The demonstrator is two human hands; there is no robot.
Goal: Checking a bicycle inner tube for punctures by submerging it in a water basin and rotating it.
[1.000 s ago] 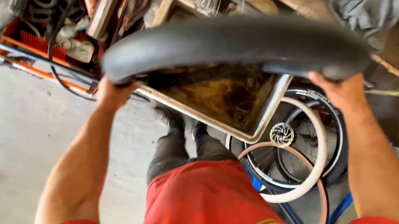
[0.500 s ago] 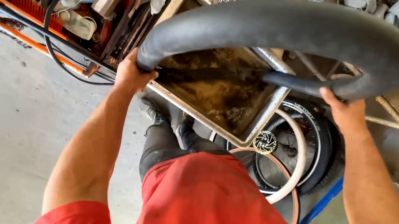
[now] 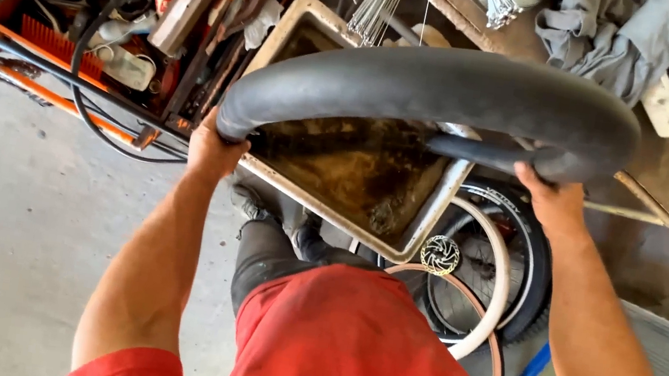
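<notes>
A fat black inflated inner tube (image 3: 444,90) arches in front of me above a shallow rectangular tub (image 3: 426,220) holding murky brown water. My left hand (image 3: 214,145) grips the tube's left end near the tub's near-left rim. My right hand (image 3: 555,202) grips the tube's right end, where it folds back on itself. Both arms reach forward over my red shirt.
An orange tool crate (image 3: 64,63) with hoses, cables and cans stands at left. Bicycle wheels with a disc rotor (image 3: 440,255) lean under the tub at right. Grey rags (image 3: 609,35) and spokes lie on a wooden bench behind. Concrete floor (image 3: 0,211) spreads to the left.
The view has shifted so the tube sits further right and slightly lower over the tub; both hands keep the same grip on the tube's ends.
</notes>
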